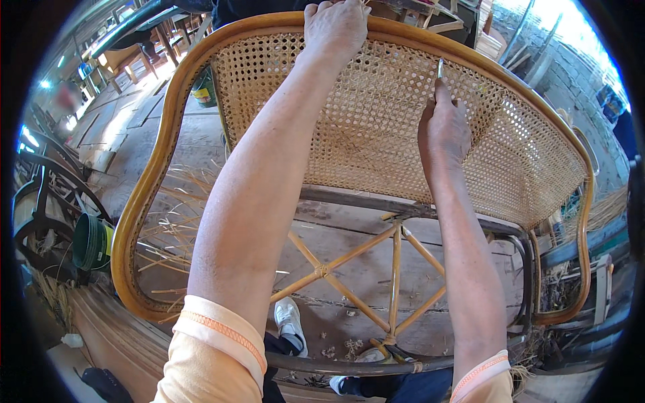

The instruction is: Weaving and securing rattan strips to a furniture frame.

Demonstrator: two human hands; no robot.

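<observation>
A curved rattan bench frame [149,171] stands in front of me, its back filled with woven cane webbing [376,127]. My left hand [336,30] is curled over the top rail [403,32], its fingertips partly cut off by the picture's upper edge. Against the right half of the webbing, my right hand [447,131] grips a slim tool [441,69]. A narrow metal end sticks up past the thumb, close under the rail; the handle is hidden in the fist, so its exact kind cannot be told.
Crossed rattan poles [322,271] brace the lower frame above a plank floor. Loose cane strands [171,235] poke out at the left. Green buckets [93,242] and dark chair frames [41,195] stand further left. At the right is a block wall [571,67].
</observation>
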